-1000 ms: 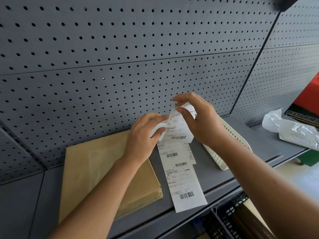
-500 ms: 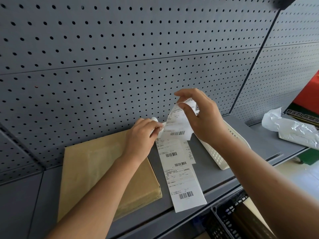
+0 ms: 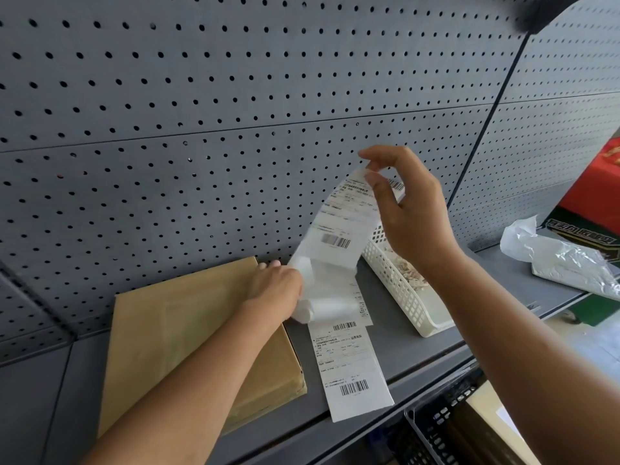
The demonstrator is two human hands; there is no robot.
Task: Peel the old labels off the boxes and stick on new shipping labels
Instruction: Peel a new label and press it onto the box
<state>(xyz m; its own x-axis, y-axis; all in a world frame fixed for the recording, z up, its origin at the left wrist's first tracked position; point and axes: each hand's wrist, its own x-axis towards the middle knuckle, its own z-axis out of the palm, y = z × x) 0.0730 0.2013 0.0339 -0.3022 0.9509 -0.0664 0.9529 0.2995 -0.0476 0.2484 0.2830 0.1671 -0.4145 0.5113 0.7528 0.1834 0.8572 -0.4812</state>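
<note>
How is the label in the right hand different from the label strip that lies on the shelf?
The lifted label hangs in the air, pinched at its top by the right hand; the label strip lies flat on the shelf. The lifted label looks blurred and curved; the label strip is sharp and straight. Both are white with printed barcodes.

Looks like a packing and dispatch station in a stockroom: grey pegboard wall (image 3: 235, 112) runs right across, a metal shelf (image 3: 402, 350) sits below it. On the shelf, a brown cardboard box (image 3: 174, 347), a strip of barcoded shipping labels (image 3: 352, 370) and a white plastic basket (image 3: 402, 297). A black crate (image 3: 436, 427) is underneath.
</note>
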